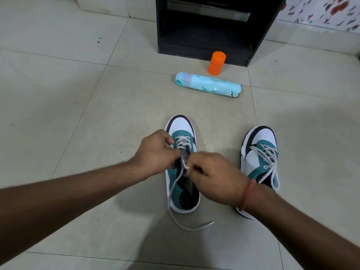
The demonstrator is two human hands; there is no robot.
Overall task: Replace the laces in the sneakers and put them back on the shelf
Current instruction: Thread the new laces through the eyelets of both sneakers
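I read the job as roughly half done. The teal, white and black sneaker at the right of the frame [260, 162] looks fully laced, with its loops hanging loose. The matching sneaker at the centre [182, 166] has its pale grey lace [176, 189] crossed only through the eyelets nearest the toe; the upper eyelets look unthreaded, though my hands hide some of them. My left hand [155, 152] pinches the lace beside the tongue, fingers curled on it. My right hand [212, 174] pinches the other strand just beside it. One free end trails off the heel onto the pale tiled floor [78, 114], low in the frame.

What remains, as I judge it: finish threading, tie, then shelve both shoes. The black wooden shelf unit [212, 32] stands at the top centre with its lower bay open. An orange plastic bottle [216, 63] and a light blue spray can lying on its side [208, 85] sit between shoes and shelf, so I would carry the pair around or over them. Bare floor lies wide to the left.
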